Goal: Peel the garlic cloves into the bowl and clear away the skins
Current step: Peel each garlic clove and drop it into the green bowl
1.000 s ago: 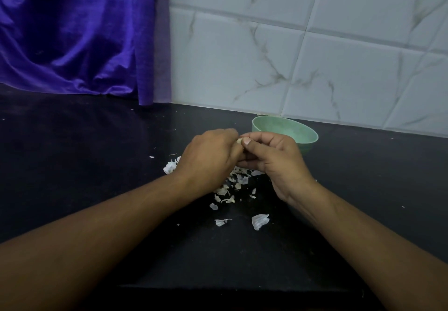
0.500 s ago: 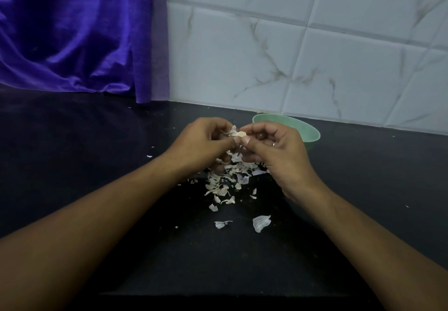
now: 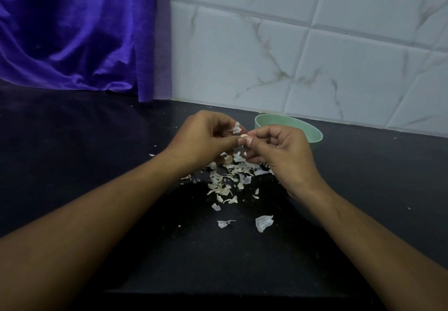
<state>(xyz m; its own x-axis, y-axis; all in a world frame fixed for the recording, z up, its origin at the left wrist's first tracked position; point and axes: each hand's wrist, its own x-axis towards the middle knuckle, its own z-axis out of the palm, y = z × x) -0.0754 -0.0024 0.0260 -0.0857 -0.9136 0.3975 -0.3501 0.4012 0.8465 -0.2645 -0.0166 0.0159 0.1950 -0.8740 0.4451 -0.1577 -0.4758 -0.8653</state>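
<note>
- The garlic clove (image 3: 244, 137) is held up off the desk (image 3: 72, 160), pinched between the fingertips of both hands, which are brought together at the middle of the view.
- The left hand (image 3: 206, 138) is curled, with thumb and forefinger nipped onto the clove's left end. A flap of skin (image 3: 236, 127) stands up just above those fingertips, and whether it is attached cannot be told.
- The right hand (image 3: 286, 153) is curled likewise, its thumbnail set against the clove's right end and the other fingers folded in.
- Only a pale sliver of the clove is shown between the thumbs, so its long axis cannot be read with certainty. It appears to be laid across, from one hand to the other.
- The bowl (image 3: 314, 136) is found just behind the right hand, beyond and to the right of the clove. Its near side is partly hidden by that hand, and its contents are not seen.
- The right hand is judged the nearer one. A short carry away from the body and slightly rightward should be enough for the drop, while the left would have to cross over.
- The skins (image 3: 225, 184) are scattered on the desk directly under the hands and toward the person, with one larger piece (image 3: 263, 223) lying apart at the near edge.
- Peeling is judged to be under way, and the clearing of the skins is not yet begun.
- A purple curtain (image 3: 72, 31) and a tiled wall (image 3: 291, 43) are seen behind.
</note>
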